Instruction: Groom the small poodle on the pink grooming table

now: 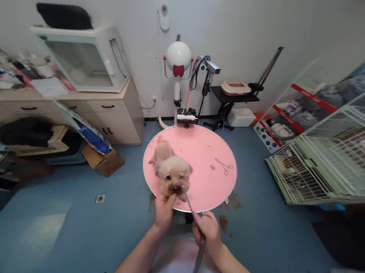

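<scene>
A small, pale, curly-coated dog [173, 172] is on a round pink table [204, 186], its face turned toward me. My left hand [164, 208] is closed on the dog's chin from below, with the thumb beside its mouth. In my right hand [208, 231] I hold grooming scissors [189, 203], whose long thin blades point up to the side of the dog's muzzle. A long grey strip, perhaps a comb, sticks out below the same hand. A pair of forceps with ring handles [224, 166] lies on the table's right side.
Small hair tufts dot the table, and brown clumps [223, 222] lie on the floor. A white lamp-like device [178, 56] stands behind the table. Wire cages [329, 164] are at right; a cabinet [131, 116] and an open cardboard box [103, 162] are at left.
</scene>
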The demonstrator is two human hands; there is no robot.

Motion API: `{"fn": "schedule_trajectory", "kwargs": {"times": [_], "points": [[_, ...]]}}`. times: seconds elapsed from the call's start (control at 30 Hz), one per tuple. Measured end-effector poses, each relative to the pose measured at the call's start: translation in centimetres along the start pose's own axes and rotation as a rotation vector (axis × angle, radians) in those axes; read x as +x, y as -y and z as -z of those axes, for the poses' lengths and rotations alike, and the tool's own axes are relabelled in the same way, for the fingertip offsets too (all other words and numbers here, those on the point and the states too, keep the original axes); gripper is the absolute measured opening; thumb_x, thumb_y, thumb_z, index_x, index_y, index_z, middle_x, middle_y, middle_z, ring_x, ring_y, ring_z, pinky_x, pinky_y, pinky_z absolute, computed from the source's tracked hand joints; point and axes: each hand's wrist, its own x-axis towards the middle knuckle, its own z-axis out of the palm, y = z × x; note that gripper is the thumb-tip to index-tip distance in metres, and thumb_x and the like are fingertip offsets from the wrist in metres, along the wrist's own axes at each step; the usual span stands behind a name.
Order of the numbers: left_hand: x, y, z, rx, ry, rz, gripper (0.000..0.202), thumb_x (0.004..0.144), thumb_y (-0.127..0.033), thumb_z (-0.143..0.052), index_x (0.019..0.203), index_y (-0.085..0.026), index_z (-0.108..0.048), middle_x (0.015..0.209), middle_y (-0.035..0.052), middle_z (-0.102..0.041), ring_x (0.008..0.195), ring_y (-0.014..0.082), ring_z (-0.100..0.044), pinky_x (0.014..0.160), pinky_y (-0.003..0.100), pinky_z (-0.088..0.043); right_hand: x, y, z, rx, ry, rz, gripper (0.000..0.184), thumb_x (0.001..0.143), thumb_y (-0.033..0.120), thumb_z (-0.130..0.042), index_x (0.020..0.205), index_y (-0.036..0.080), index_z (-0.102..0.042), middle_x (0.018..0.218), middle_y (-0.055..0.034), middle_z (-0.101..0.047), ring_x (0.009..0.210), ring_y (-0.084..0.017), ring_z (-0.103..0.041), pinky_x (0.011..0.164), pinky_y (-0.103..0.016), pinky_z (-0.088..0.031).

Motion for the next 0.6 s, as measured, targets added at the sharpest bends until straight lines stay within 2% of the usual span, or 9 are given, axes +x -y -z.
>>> {"fn": "schedule_trajectory", "kwargs": {"times": [0.07,0.1,0.23,0.33,0.4,0.5,0.53,0.6], "points": [[0.0,0.2,-0.5,0.007,-0.004,-0.007,0.022,0.066,-0.034,-0.068,0.069,-0.012,-0.065,0.057,0.0020,-0.062,0.057,0.0140,-0.059,0.055,0.022,-0.046,0.0,0.3,-0.4,-0.079,-0.009,0.019,0.050,0.085,0.010,-0.043,0.134,0.017,-0.045,0.059,0.0007,-0.057,0.056,-0.014,-0.051,0.068,-0.032,-0.043],[0.1,0.3,-0.6,0.011,-0.006,-0.010,0.021,0.065,-0.033,-0.068,0.067,-0.012,-0.064,0.055,0.0014,-0.061,0.055,0.0133,-0.058,0.053,0.022,-0.045,-0.1,0.2,-0.6,-0.117,-0.021,-0.018,0.050,0.085,0.010,-0.043,0.135,0.017,-0.044,0.063,-0.0012,-0.060,0.059,-0.015,-0.053,0.067,-0.032,-0.043],[0.4,1.1,-0.4,0.031,-0.015,-0.016,0.023,0.063,-0.033,-0.069,0.066,-0.011,-0.063,0.055,0.0014,-0.060,0.053,0.0127,-0.055,0.050,0.021,-0.043,-0.5,0.2,-0.9,-0.126,-0.090,-0.319,0.042,0.087,0.017,-0.043,0.128,0.015,-0.053,0.067,-0.0048,-0.063,0.062,-0.018,-0.054,0.061,-0.030,-0.043],[0.9,1.8,0.4,0.107,-0.011,-0.036,0.025,0.066,-0.036,-0.067,0.070,-0.012,-0.063,0.059,0.0021,-0.062,0.057,0.0140,-0.056,0.052,0.022,-0.043,0.9,0.8,-1.5,0.100,-0.044,-0.423,0.038,0.087,0.024,-0.045,0.122,0.017,-0.058,0.079,-0.0070,-0.067,0.071,-0.019,-0.059,0.067,-0.030,-0.047],[1.5,2.2,1.4,0.203,-0.060,-0.089,0.023,0.064,-0.034,-0.069,0.071,-0.013,-0.062,0.061,0.0018,-0.062,0.060,0.0152,-0.056,0.055,0.023,-0.044,2.5,0.5,-2.3,0.274,0.005,-0.491,0.036,0.086,0.028,-0.046,0.118,0.019,-0.061,0.092,-0.0085,-0.069,0.082,-0.020,-0.061,0.076,-0.031,-0.047],[2.9,2.3,3.1,0.312,-0.180,-0.236,0.024,0.058,-0.026,-0.073,0.077,-0.015,-0.061,0.072,0.0035,-0.063,0.074,0.0190,-0.058,0.067,0.026,-0.046,3.8,-1.4,-3.7,0.425,-0.023,-0.793,0.037,0.079,0.034,-0.052,0.107,0.014,-0.066,0.099,-0.0119,-0.069,0.093,-0.024,-0.062,0.084,-0.034,-0.046],[3.4,2.2,3.6,0.324,-0.194,-0.281,0.029,0.055,-0.022,-0.074,0.081,-0.016,-0.062,0.079,0.0047,-0.064,0.082,0.0209,-0.058,0.072,0.027,-0.046,3.7,-2.2,-4.0,0.458,-0.035,-0.880,0.038,0.077,0.037,-0.054,0.104,0.013,-0.066,0.098,-0.0131,-0.069,0.095,-0.026,-0.062,0.084,-0.035,-0.047],[4.5,1.7,4.5,0.334,-0.150,-0.300,0.038,0.050,-0.014,-0.074,0.087,-0.017,-0.063,0.091,0.0065,-0.065,0.095,0.0239,-0.056,0.080,0.029,-0.045,2.8,-3.4,-4.3,0.522,-0.059,-0.969,0.043,0.074,0.043,-0.055,0.102,0.012,-0.064,0.097,-0.0136,-0.069,0.097,-0.027,-0.061,0.082,-0.036,-0.048]]}}
